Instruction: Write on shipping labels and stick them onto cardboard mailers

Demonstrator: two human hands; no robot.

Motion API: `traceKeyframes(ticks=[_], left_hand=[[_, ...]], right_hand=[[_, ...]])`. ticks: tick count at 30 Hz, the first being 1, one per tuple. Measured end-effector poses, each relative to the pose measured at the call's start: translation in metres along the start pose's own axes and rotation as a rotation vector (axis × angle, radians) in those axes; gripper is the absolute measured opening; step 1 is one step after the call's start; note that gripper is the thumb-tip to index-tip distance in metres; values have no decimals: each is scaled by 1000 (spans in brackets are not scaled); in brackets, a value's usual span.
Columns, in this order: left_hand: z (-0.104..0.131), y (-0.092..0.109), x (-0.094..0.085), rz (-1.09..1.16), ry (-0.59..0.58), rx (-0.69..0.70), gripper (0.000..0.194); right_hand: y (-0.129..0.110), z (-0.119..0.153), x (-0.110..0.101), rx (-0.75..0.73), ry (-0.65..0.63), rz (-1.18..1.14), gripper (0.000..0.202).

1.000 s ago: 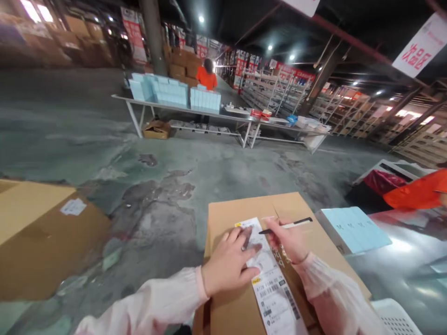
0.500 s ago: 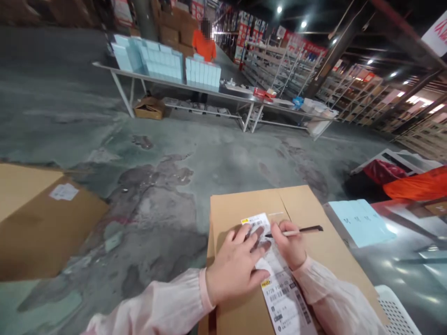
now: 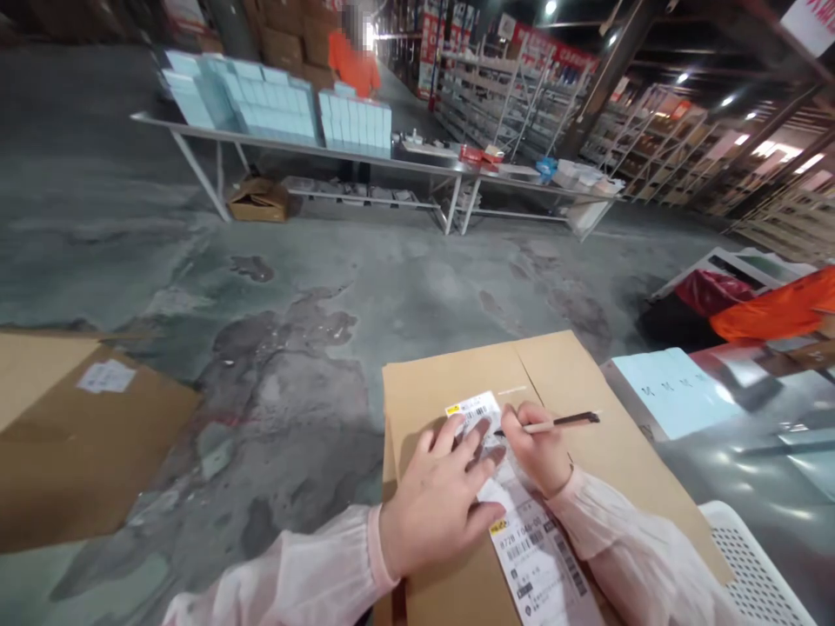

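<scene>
My left hand [image 3: 440, 504] lies with fingers spread across a strip of printed shipping labels [image 3: 538, 561]. Beneath the labels is a flat stack of brown cardboard [image 3: 450, 374]. Pinched in my right hand [image 3: 538, 448] is a pen [image 3: 562, 422] with a dark cap on its back end. Its tip meets the upper label, just right of my left fingertips. Part of that label is hidden under my left hand.
Light blue boxes [image 3: 671, 391] stand on a shiny table at right, above a white perforated basket [image 3: 750, 556]. An open cardboard box [image 3: 84, 452] is at left. Across the floor, a person in orange [image 3: 352, 65] stands behind a long metal table [image 3: 417, 161] bearing blue boxes.
The view has shifted slightly, so the far table sits further left and higher. Both hands keep nearly the same place on the label; the pen is still in my right hand.
</scene>
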State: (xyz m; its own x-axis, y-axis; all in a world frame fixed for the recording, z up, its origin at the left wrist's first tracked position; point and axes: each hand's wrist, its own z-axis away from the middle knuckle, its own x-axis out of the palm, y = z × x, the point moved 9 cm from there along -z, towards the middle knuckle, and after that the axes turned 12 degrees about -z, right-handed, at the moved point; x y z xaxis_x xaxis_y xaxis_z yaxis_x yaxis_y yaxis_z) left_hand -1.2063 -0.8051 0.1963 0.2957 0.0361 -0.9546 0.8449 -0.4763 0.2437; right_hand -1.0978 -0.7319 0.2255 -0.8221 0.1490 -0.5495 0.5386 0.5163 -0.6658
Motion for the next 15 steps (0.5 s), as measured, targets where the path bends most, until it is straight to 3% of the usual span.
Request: traceKeyframes(ticks=[15], left_hand=[[-2,0,2,-18,-5,10,54]], right_hand=[[2,-1,2,8,-34,-69,43]])
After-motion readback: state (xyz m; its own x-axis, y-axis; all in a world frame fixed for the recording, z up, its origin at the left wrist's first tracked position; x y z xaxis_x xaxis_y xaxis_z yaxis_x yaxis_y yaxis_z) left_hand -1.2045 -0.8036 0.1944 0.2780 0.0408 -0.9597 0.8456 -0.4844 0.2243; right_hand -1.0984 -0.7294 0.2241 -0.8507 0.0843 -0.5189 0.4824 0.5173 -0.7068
